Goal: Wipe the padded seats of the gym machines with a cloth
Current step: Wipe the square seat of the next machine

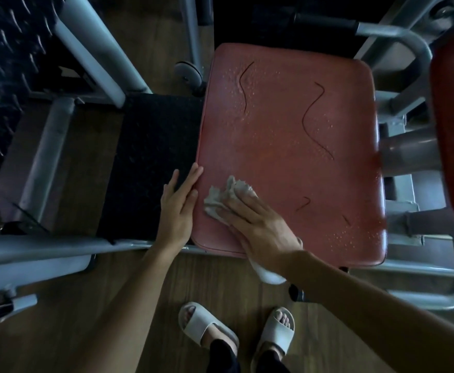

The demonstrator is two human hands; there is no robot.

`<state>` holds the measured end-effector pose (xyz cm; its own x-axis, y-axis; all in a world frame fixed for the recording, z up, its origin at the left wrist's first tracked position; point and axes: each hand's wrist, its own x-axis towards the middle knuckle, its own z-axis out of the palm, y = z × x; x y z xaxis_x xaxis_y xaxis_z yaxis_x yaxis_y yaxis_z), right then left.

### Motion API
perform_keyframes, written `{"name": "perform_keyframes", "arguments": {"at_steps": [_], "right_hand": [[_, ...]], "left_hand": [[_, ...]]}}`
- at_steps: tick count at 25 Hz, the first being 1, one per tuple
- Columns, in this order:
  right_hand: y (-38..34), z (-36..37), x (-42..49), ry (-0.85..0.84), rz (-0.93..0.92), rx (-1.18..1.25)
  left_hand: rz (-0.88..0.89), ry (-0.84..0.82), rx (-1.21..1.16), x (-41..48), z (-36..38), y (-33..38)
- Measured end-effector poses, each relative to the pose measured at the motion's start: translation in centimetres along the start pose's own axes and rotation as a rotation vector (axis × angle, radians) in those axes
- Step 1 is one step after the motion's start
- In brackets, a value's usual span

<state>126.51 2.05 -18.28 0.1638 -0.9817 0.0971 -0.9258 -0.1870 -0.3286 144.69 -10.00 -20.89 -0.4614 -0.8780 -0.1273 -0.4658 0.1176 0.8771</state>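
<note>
Head view: the right hand (258, 227) is pressing the cloth (220, 197) with extended fingers onto the red padded seat (301, 130). The cloth is bunching just beyond the fingertips and trailing under the wrist. Just left of this, the left hand (178, 208) is resting straight-fingered against the seat's edge.

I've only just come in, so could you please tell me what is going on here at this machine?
A person is wiping a gym machine's red padded seat. The right hand presses a crumpled pale cloth onto the seat's near left part, while the left hand rests flat against its left edge. Droplets dot the far side and near right corner, so much of the seat seems not yet wiped.
</note>
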Motion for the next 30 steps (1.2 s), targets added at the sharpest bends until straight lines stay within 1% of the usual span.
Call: {"name": "perform_keyframes", "arguments": {"at_steps": [1,2,3,5,6,7,8,10,12,13,14,16,17,18,19,21,22,23,24,25,27,28,29,30], "right_hand": [[0.9,-0.4,-0.2,-0.027,-0.091,-0.045],[2.0,-0.4,0.3,-0.027,-0.115,-0.092],[2.6,-0.4,1.3,0.002,-0.054,-0.11],[1.7,-0.3,3.7,0.102,0.212,-0.04],[0.8,-0.1,4.3,0.135,0.308,-0.002],[0.1,0.1,4.3,0.144,0.333,0.011],[-0.3,0.3,3.8,0.116,0.298,0.004],[-0.1,0.1,2.1,0.023,0.153,-0.017],[1.0,-0.4,1.4,-0.056,0.032,-0.055],[1.4,-0.5,1.8,-0.094,0.03,-0.07],[1.4,-0.3,2.6,-0.097,0.074,-0.08],[0.0,0.2,4.0,-0.004,0.244,-0.063],[-0.8,0.5,4.1,0.042,0.297,-0.035],[-1.4,0.6,3.7,0.055,0.28,-0.011],[-1.6,0.8,2.7,0.042,0.199,0.001],[-1.6,0.5,0.2,-0.042,-0.047,-0.025],[-0.9,0.1,-0.2,-0.095,-0.124,-0.044],[0.1,-0.2,0.2,-0.146,-0.135,-0.053],[0.8,-0.3,1.2,-0.185,-0.07,-0.049],[1.4,-0.2,2.6,-0.173,0.03,-0.047],[1.9,0.0,5.0,-0.025,0.191,-0.044],[1.8,0.2,5.2,0.044,0.242,-0.031],[1.8,0.4,4.7,0.048,0.258,-0.002],[1.8,0.3,3.6,0.002,0.233,0.013]], "left_hand": [[-0.004,-0.002,-0.013,0.1,-0.2,-0.1],[-0.001,-0.005,-0.019,0.1,-0.3,-0.3],[0.007,-0.012,-0.018,0.1,-0.3,-0.3],[0.027,-0.009,-0.018,-0.3,0.0,-0.4],[0.034,-0.002,-0.046,-0.6,0.4,-0.4],[0.034,0.008,-0.092,-0.9,0.8,-0.3],[0.026,0.025,-0.149,-1.2,1.2,-0.2],[0.006,0.062,-0.253,-1.8,1.9,0.1],[0.001,0.114,-0.304,-2.5,2.6,-0.1],[-0.003,0.135,-0.301,-2.8,2.7,-0.3],[-0.018,0.152,-0.281,-3.0,2.8,-0.6],[-0.062,0.179,-0.229,-3.2,2.9,-1.4],[-0.062,0.188,-0.214,-3.1,2.9,-1.6],[-0.033,0.197,-0.211,-3.0,2.9,-1.7],[0.023,0.207,-0.219,-2.9,2.8,-1.7],[0.134,0.209,-0.239,-2.7,2.9,-1.9],[0.146,0.206,-0.243,-2.6,3.0,-2.1],[0.123,0.206,-0.243,-2.6,3.0,-2.3],[0.073,0.205,-0.233,-2.7,3.0,-2.3],[0.022,0.2,-0.212,-2.8,3.0,-2.3],[0.008,0.189,-0.165,-3.0,2.8,-1.9],[0.027,0.179,-0.154,-3.1,2.7,-1.7],[0.043,0.171,-0.146,-3.1,2.6,-1.5],[0.054,0.163,-0.134,-3.0,2.5,-1.6]]}}
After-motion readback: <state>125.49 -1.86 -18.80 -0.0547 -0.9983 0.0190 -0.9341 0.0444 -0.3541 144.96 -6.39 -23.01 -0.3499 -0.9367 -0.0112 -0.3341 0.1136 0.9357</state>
